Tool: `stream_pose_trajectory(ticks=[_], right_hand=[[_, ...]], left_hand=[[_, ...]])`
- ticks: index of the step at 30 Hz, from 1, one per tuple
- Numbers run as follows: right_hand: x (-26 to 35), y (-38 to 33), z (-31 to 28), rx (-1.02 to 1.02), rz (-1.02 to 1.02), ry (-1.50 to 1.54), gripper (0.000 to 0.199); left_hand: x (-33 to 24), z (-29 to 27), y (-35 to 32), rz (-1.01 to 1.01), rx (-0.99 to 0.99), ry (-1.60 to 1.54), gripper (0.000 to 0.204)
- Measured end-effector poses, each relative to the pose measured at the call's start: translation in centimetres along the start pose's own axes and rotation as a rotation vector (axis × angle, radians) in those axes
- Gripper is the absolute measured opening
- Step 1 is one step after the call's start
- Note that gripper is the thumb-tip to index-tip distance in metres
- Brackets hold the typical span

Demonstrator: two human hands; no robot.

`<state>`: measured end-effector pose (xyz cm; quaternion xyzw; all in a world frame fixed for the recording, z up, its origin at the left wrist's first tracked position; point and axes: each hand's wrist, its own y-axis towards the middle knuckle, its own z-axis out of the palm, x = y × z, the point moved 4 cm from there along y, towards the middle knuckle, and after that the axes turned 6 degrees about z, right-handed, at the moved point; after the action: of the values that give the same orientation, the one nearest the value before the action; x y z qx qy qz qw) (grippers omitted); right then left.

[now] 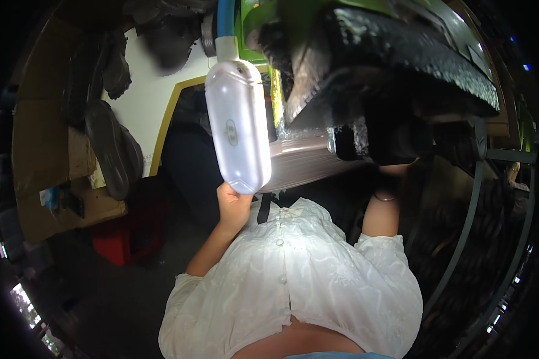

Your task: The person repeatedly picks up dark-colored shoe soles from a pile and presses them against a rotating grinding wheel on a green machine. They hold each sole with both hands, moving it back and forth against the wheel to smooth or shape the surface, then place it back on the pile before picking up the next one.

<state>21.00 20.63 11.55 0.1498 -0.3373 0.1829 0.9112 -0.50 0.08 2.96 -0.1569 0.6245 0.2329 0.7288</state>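
An oblong lamp (238, 131) with a whitish glowing cover hangs from a blue arm in the middle of the head view. Just below its lower end is my left hand (233, 205), with the fingers hidden behind the lamp. I cannot tell whether they touch it or hold anything. A machine (395, 66) with green and black parts and a rough, worn edge fills the upper right. Beneath its dark underside my right hand (399, 169) is almost wholly covered, and a thin band (384, 198) circles that wrist.
Dark shoes (111, 149) lie at the left by a cardboard box (42, 155) and a white tabletop (147, 66) with a yellow edge. A red stool (123, 239) stands low at the left. Metal rack posts (470, 209) rise at the right.
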Motion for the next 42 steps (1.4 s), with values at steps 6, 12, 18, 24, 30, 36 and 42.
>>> stream_pose_trajectory(ticks=[6, 12, 18, 24, 30, 36, 42], right_hand=[[-3.6, -0.1, 2.3, -0.117, 0.064, 0.166, 0.049], [-10.6, -4.1, -1.7, -0.175, -0.012, -0.083, 0.050], [-12.4, -6.0, 2.0, -0.152, 0.134, -0.268, 0.055], [-10.6, -4.4, 4.2, 0.074, 0.176, -0.463, 0.058], [-8.5, -3.0, 4.3, 0.152, 0.379, -0.685, 0.067], [-6.1, -1.6, 6.8, 0.247, 0.172, -1.084, 0.083], [-4.7, -2.5, 6.6, 0.336, 0.023, -1.360, 0.087]], left_hand=[[-0.6, -3.3, -0.8, 0.024, -0.099, 0.026, 0.024], [-0.2, -9.8, -0.6, 0.109, -0.216, 0.154, 0.026], [-0.3, -14.3, 1.0, 0.081, -0.214, 0.081, 0.030], [2.2, -13.8, 1.6, -0.214, -0.081, 0.095, 0.025], [7.0, -6.1, 1.0, -0.252, 0.516, 0.552, 0.030], [4.7, 5.4, 0.2, -0.320, 0.756, 0.411, 0.054], [0.7, 8.1, 3.4, -0.143, 0.339, -0.446, 0.061]])
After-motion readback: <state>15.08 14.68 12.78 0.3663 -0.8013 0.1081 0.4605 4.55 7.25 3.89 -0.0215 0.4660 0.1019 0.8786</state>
